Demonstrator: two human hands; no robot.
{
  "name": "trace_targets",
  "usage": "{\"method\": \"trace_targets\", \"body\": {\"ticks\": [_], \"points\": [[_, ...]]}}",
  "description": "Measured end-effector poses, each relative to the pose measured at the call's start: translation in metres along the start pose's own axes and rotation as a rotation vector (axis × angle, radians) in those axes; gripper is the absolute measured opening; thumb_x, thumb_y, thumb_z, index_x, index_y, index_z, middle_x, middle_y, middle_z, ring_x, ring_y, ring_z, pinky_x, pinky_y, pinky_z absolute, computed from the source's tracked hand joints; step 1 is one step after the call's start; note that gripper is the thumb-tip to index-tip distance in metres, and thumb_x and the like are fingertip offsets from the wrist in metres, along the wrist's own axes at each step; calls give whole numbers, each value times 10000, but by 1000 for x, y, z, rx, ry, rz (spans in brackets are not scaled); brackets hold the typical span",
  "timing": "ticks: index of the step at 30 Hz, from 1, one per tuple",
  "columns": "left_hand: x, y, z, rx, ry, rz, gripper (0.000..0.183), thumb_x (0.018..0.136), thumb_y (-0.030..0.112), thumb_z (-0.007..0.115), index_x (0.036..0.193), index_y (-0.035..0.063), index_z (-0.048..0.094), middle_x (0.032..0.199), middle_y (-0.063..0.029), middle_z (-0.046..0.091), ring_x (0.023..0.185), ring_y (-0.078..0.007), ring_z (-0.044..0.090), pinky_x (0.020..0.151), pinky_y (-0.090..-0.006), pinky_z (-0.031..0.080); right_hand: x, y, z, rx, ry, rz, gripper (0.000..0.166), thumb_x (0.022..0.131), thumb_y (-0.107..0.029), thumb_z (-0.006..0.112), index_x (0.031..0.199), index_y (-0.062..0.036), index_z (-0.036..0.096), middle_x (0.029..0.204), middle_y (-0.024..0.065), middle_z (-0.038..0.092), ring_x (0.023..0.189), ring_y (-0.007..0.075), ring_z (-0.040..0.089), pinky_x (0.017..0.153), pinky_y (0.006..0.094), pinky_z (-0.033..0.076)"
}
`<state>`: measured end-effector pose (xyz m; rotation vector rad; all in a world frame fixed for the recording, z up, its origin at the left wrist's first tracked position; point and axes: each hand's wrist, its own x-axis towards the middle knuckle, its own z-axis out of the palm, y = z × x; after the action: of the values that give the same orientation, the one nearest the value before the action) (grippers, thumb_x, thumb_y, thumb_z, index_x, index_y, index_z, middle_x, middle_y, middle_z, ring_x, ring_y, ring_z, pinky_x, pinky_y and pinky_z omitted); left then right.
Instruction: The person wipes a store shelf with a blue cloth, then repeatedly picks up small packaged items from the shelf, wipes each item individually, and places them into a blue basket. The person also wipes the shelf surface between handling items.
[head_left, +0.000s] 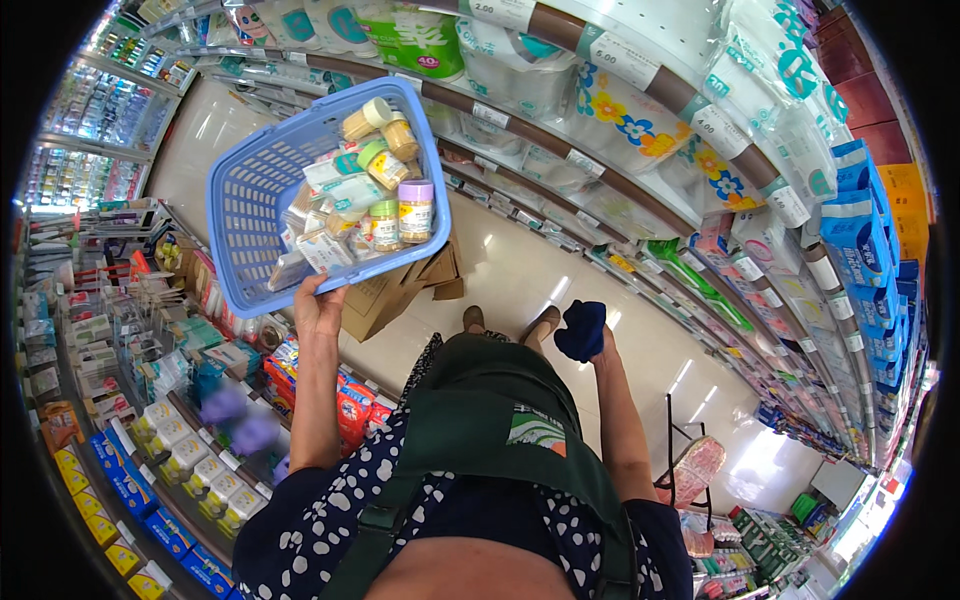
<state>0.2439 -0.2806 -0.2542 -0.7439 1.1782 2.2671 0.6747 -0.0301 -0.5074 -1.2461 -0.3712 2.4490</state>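
Note:
My left hand (319, 306) grips the near rim of a blue plastic shopping basket (241, 214). Several clear jars of toothpicks lie or stand inside, among them one with a purple lid (415, 211) and one with a green lid (384, 166). Beside these jars are white and teal packets (352, 191) and a small pale box (324, 250). A crumpled dark blue cloth (581, 330) is in my right hand (606, 348), held low over the floor, apart from the shelves. Below the basket is a cardboard box (386, 296); whether the basket touches it is hidden.
Store shelves (540, 124) with price tags and plastic-wrapped goods curve along the right. On the left, another shelf holds white-capped tubs (187, 454) and red packs (358, 412). A folding chair with a pink seat (694, 469) stands on the tiled floor (510, 251) at lower right.

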Motion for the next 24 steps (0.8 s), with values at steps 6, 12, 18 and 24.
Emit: {"method": "trace_targets", "body": {"ticks": [6, 12, 18, 24], "points": [[26, -2, -6, 15, -7, 12, 75, 752, -89, 471, 818, -52, 476, 928, -174, 524, 858, -332, 562, 932, -611, 449, -11, -41, 11, -8, 54, 82, 104, 889, -191, 523, 902, -92, 553, 829, 44, 566, 773, 190, 556, 691, 361, 490], [17, -17, 13, 42, -179, -86, 481, 794, 79, 552, 1207, -101, 383, 1199, -276, 479, 1086, -482, 505, 906, -621, 464, 29, -41, -38, -116, -264, 15, 340, 945, -285, 423, 1123, -41, 578, 981, 111, 643, 839, 256, 638, 758, 431, 547], [13, -32, 3, 97, -107, -67, 688, 784, 362, 697, 1244, -32, 373, 1265, -297, 413, 1138, -466, 478, 939, -547, 459, -31, -101, 62, -416, -96, 18, 350, 915, -308, 544, 1139, -46, 609, 966, 96, 660, 812, 209, 650, 720, 362, 546], [-3, -60, 13, 242, -113, 118, 798, 754, 485, 712, 1329, 89, 326, 1270, -206, 371, 1024, -383, 536, 872, -467, 504, -132, -177, 171, -597, -180, -227, 232, 938, -229, 546, 923, -25, 655, 798, 4, 635, 661, 67, 563, 580, 233, 466]]}}
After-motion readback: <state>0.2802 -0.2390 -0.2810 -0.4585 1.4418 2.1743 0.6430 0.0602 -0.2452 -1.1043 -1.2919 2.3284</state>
